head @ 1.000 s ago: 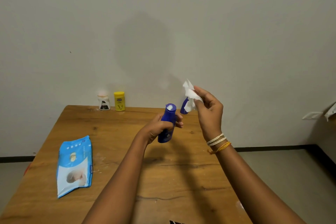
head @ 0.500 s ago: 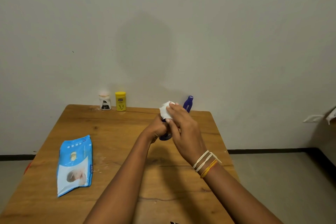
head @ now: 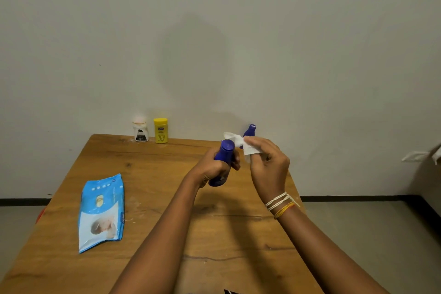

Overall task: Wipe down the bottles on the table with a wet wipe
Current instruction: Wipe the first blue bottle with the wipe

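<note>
My left hand grips a dark blue bottle around its middle, cap tilted up and away, above the wooden table. My right hand pinches a crumpled white wet wipe just right of the bottle's cap, a small gap between them. A second blue bottle stands behind the wipe at the table's far edge, partly hidden. A yellow bottle and a white bottle stand at the far edge by the wall.
A blue wet wipe pack lies flat on the table's left side. The wall rises directly behind the table. Grey floor lies to the right, past the table's right edge.
My right hand dropped with the wipe onto the bottle's cap, covering it, then drew back to the right, so the cap shows again. My left hand kept its grip on the bottle.
</note>
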The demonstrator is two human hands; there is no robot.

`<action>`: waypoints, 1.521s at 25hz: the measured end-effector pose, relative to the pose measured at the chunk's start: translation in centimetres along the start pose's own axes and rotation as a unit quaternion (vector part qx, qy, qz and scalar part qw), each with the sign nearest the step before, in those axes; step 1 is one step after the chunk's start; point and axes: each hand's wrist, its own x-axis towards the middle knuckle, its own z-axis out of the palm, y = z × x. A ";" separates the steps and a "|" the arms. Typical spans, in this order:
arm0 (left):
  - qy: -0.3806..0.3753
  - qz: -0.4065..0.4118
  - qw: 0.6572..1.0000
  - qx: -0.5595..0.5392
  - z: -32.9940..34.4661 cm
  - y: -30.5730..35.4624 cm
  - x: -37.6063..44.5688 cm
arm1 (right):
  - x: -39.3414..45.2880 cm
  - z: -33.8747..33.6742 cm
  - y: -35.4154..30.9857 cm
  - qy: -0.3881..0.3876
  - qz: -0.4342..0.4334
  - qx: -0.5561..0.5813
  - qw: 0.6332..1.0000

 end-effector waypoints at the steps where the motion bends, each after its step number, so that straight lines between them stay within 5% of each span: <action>1: -0.005 0.003 1.000 0.002 0.1 0.1 0.0 | 0.4 0.1 -0.1 -0.002 0.023 0.013 1.000; 6: 0.061 -0.039 0.997 0.021 0.8 0.0 0.4 | -0.4 1.3 -1.1 -0.213 -0.104 -0.117 0.964; 11: 0.046 -0.014 0.999 0.019 1.1 -0.4 0.3 | -1.0 0.4 0.5 -0.109 -0.223 -0.164 0.955; 14: 0.049 -0.042 0.998 0.013 1.7 -0.6 0.3 | -1.0 0.1 1.2 -0.110 -0.246 -0.151 0.951; 19: -0.003 -0.012 1.000 -0.006 1.6 -0.2 0.5 | 0.8 -0.7 2.2 0.013 -0.002 -0.049 0.999; 24: 0.052 -0.054 0.997 -0.017 2.1 -0.7 1.0 | -0.5 0.8 1.1 -0.204 -0.055 -0.099 0.972; 29: 0.033 -0.068 0.997 -0.010 2.0 -1.3 0.7 | -1.1 0.1 2.0 -0.112 -0.176 -0.151 0.966; 30: 0.024 -0.073 0.997 -0.016 2.0 -1.3 0.6 | -0.9 -0.1 2.0 -0.085 -0.158 -0.125 0.976; 32: -0.018 -0.058 0.996 -0.058 2.0 -1.0 0.5 | -0.2 0.1 1.4 0.001 0.019 -0.012 1.000; 34: -0.055 -0.049 0.990 -0.117 2.0 -0.5 0.7 | 1.4 0.7 1.1 0.023 0.242 0.131 0.961; 36: -0.075 -0.056 0.982 -0.162 2.0 -0.4 0.7 | 2.2 0.9 1.5 -0.094 0.361 0.252 0.893; 38: -0.075 -0.062 0.978 -0.187 1.7 -0.7 0.5 | 2.4 0.5 1.3 -0.193 0.367 0.298 0.860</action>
